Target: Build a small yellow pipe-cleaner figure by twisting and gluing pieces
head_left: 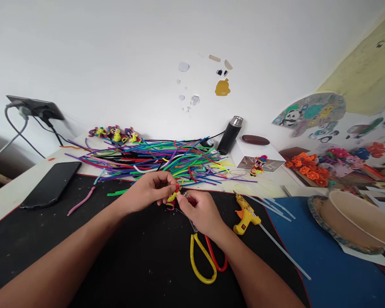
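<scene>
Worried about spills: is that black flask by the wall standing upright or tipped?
Tilted: the black flask leans against the white box, its silver cap toward the wall.

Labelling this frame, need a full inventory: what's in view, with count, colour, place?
pipe-cleaner piece: one, yellow and red, pinched between both hands
pipe-cleaner pile: many, mixed colours, on the table behind the hands
loose pipe cleaner: one, pink, on the black mat at left
scissors: one pair, yellow and red handles, under the right wrist
glue gun: one, yellow, right of the hands
phone: one, black, far left
flask: one, black, by the wall
small figures: several, multicoloured, back left
flowers: a cluster, orange, at right
bowl: one, tan, far right
left hand: one, gripping the piece
right hand: one, gripping the piece
</scene>
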A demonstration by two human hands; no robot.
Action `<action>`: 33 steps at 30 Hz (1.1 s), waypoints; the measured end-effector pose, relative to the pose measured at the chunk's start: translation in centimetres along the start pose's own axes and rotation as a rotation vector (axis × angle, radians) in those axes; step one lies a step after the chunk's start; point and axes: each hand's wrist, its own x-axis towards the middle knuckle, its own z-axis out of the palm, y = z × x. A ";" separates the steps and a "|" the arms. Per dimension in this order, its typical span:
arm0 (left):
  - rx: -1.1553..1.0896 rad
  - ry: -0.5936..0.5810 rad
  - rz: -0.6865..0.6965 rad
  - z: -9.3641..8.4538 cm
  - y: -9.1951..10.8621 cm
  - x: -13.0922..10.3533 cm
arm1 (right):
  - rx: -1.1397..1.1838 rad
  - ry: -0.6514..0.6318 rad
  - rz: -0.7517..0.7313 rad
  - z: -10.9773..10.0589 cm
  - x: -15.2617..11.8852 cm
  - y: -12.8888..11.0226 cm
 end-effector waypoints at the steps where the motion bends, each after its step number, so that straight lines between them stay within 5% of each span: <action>1: -0.002 -0.011 -0.003 0.0 0.0 0.0 | -0.012 -0.002 0.006 0.0 0.0 -0.1; 33: -0.115 -0.114 -0.128 -0.1 -0.9 0.3 | -0.101 0.005 0.076 0.6 0.2 0.1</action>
